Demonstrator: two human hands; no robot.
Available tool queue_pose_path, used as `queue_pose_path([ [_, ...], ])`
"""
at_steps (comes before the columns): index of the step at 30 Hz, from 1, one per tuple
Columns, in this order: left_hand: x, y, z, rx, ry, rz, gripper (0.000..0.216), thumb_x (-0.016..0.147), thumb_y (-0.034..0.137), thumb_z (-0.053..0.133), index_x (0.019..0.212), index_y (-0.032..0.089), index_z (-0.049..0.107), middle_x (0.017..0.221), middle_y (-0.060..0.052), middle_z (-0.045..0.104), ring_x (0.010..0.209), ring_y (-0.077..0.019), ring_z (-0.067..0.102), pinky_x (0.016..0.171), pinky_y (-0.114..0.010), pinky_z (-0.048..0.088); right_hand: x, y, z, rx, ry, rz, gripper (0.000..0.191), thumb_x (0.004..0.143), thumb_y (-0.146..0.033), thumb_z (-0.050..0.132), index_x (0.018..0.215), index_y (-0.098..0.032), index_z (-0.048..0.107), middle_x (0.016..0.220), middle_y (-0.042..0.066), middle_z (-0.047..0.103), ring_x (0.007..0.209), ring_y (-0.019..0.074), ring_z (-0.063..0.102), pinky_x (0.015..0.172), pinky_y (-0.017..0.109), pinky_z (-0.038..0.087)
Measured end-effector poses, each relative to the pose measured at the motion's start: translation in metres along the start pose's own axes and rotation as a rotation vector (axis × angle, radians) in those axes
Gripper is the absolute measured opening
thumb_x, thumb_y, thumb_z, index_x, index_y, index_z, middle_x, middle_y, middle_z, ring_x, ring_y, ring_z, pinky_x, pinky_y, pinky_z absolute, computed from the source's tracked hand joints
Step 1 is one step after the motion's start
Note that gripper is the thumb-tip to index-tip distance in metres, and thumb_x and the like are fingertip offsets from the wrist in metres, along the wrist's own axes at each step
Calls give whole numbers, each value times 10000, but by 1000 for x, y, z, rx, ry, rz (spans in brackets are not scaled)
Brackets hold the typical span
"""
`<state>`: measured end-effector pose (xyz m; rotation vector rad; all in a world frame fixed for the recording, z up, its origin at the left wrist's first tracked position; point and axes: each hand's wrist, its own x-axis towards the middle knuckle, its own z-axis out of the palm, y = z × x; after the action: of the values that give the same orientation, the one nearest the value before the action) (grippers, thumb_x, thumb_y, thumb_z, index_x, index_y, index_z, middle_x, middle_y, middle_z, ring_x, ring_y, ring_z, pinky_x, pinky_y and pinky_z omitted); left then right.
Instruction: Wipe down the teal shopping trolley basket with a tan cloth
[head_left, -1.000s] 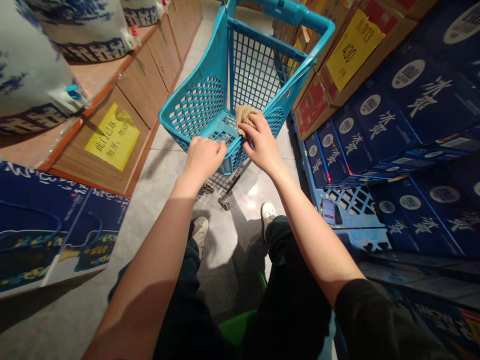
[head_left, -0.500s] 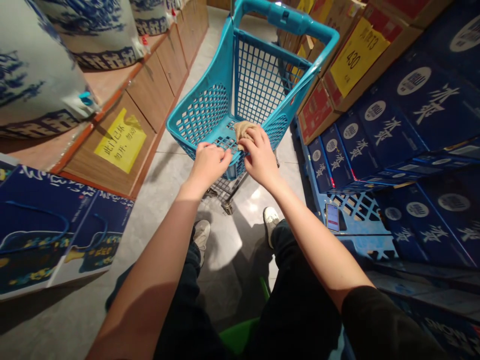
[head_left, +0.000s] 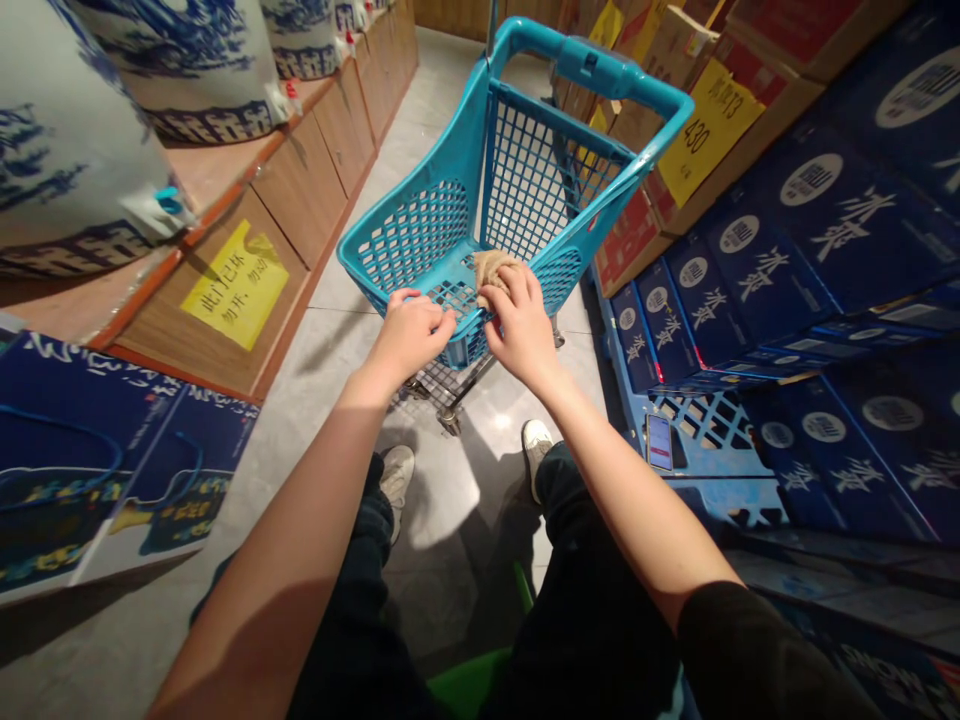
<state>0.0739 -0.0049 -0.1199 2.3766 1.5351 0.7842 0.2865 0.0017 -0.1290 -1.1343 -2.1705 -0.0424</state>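
A blue plastic shopping cart [head_left: 442,210] with mesh walls stands in front of me, its near rim within reach. My left hand [head_left: 415,325] is closed over that near rim, fingertips curled to the inside. In my right hand [head_left: 521,325] is a crumpled beige cloth [head_left: 491,270], pressed to the rim near the right corner. Part of the cloth is hidden behind my fingers.
Large blue-and-white jars [head_left: 187,60] stand on a wooden cabinet [head_left: 300,180] at the left. Stacked blue boxes [head_left: 757,260] line the right. A phone [head_left: 659,441] lies on a blue pallet [head_left: 705,425]. Below me is part of something green [head_left: 472,685].
The cart's handle end has swung slightly to the right in view. My left hand is a little farther left on the rim, and the cloth has shifted slightly under my right hand.
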Motion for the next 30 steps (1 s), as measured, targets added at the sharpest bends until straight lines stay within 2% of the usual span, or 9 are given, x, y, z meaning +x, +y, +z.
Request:
queue_pose_path([
  [3, 3, -4, -4, -5, -17, 11, 476, 1002, 385, 384, 546, 250, 362, 641, -55, 678, 789, -236, 655, 1183, -565, 409, 0, -16, -3, 18, -97, -89, 449, 900, -111, 586, 1324, -179, 715, 1539, 161, 615, 1564, 404, 439, 1350, 661, 374],
  [5, 5, -6, -5, -5, -24, 16, 491, 1010, 395, 383, 541, 249, 361, 630, -52, 670, 787, -236, 654, 1183, -563, 408, 3, -10, -8, 47, -132, -92, 481, 905, -107, 583, 1355, -217, 711, 1555, 142, 613, 1563, 379, 444, 1343, 648, 387],
  [10, 4, -4, -3, 14, -30, 28, 506, 1041, 394, 374, 558, 247, 419, 658, -59, 690, 822, -238, 675, 1180, -559, 418, 7, 21, -10, 95, -65, 50, 541, 897, -102, 526, 1405, -198, 681, 1611, 177, 549, 1614, 389, 376, 1368, 691, 310],
  [14, -1, 2, -1, 69, -13, 34, 492, 1062, 389, 374, 619, 239, 528, 741, -84, 751, 851, -248, 698, 1134, -526, 461, 3, 10, -4, 63, -24, 57, 469, 894, -122, 573, 1342, -177, 700, 1600, 186, 550, 1636, 421, 324, 1379, 716, 257],
  [17, -4, 5, -2, 92, -25, 46, 496, 1071, 386, 364, 638, 233, 552, 753, -93, 760, 861, -253, 708, 1110, -520, 481, 4, 7, -9, 67, -106, -48, 425, 918, -121, 574, 1311, -176, 727, 1544, 175, 604, 1588, 401, 396, 1362, 664, 324],
  [19, -4, 7, -3, 105, -39, 45, 508, 1076, 386, 348, 638, 231, 554, 755, -101, 761, 871, -257, 713, 1106, -525, 488, 6, 14, -15, 75, -135, -76, 467, 923, -101, 551, 1347, -191, 723, 1544, 163, 609, 1560, 370, 440, 1341, 634, 373],
  [23, -3, 11, -3, 145, -39, 36, 529, 1079, 386, 329, 638, 226, 574, 780, -122, 774, 892, -270, 724, 1093, -535, 501, 2, 26, -17, 39, -91, 1, 604, 887, -78, 550, 1469, -193, 663, 1635, 169, 536, 1617, 378, 374, 1348, 667, 343],
  [26, -3, 14, -3, 173, -45, 19, 536, 1078, 379, 319, 668, 216, 624, 829, -151, 794, 927, -294, 741, 1083, -543, 509, -4, 15, -11, 1, -72, 34, 611, 894, -109, 572, 1501, -145, 636, 1659, 209, 500, 1657, 422, 293, 1361, 711, 287],
  [30, -2, 17, -5, 205, -67, 10, 555, 1082, 371, 300, 718, 197, 682, 883, -178, 811, 961, -318, 758, 1073, -550, 513, -3, 6, -15, 13, -171, -115, 581, 908, -111, 575, 1478, -179, 665, 1629, 164, 546, 1629, 396, 355, 1366, 691, 305],
])
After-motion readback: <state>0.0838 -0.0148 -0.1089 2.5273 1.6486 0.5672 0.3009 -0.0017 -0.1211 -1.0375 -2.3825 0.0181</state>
